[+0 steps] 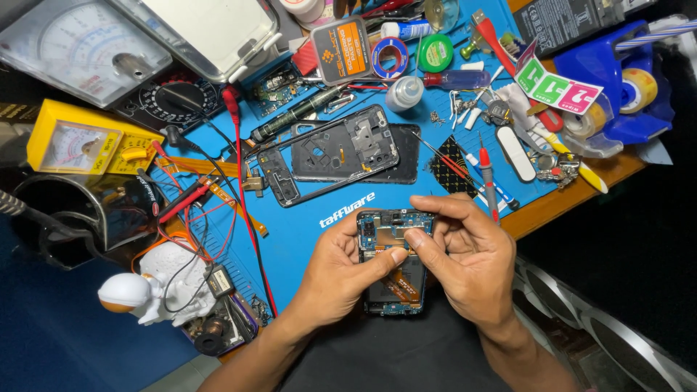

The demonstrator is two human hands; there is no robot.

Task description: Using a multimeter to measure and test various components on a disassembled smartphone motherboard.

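Observation:
An opened phone with its blue circuit board and orange flex cable bared lies at the near edge of the blue work mat. My left hand grips its left side, thumb pressed on the board's middle. My right hand holds the right side, with forefinger and thumb pinched on the board near the top. The phone's lower right part is hidden under my right palm. Behind it on the mat lies a removed dark phone frame beside a black back cover.
Two analogue multimeters with red and black leads sit at the left. Red-handled screwdrivers, tape rolls, small bottles and a blue tape dispenser crowd the back and right. A white astronaut figure stands at the near left.

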